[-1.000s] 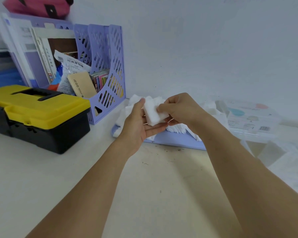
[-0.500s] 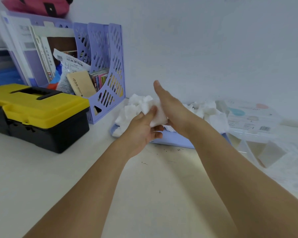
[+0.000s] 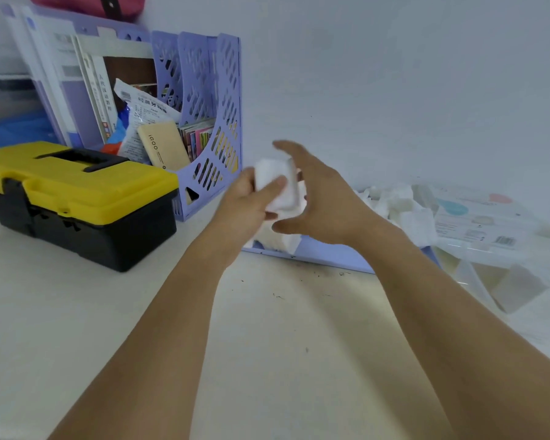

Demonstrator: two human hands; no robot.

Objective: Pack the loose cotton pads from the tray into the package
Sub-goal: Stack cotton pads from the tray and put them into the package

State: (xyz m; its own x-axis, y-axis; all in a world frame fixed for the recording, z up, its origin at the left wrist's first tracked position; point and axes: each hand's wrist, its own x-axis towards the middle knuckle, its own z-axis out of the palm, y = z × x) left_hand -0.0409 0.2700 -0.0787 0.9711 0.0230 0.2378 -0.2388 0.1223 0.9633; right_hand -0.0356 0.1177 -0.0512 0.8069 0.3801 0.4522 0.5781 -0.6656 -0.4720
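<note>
The left hand (image 3: 248, 201) is gripping a stack of white cotton pads (image 3: 278, 185), its thumb lying across the front face of the stack and its fingers curled behind it. The stack is being held upright in the air, above the left end of the tray (image 3: 327, 254). The right hand (image 3: 318, 201) is spreading wide just beside the stack, fingers straight and apart, the thumb reaching below the stack; whether the palm is touching the pads cannot be told, as this hand is blurred.

The tray, pale purple, is lying at the back edge of the table (image 3: 267, 360), against the wall. Loose cotton pads (image 3: 404, 204) are heaping in it, some spilling over toward its right end. Just beside the tray's right end, the clear plastic package (image 3: 480, 223) with a printed label is sitting near the table's back right corner, and crumpled clear wrapping is lying in front of it along the right edge.

Toward the back left corner, a purple file rack (image 3: 204, 128) is standing against the wall, holding papers, booklets and a tan box. In front of it, near the left edge, a yellow-lidded black toolbox (image 3: 77, 198) is resting on the table, well apart from the tray.
</note>
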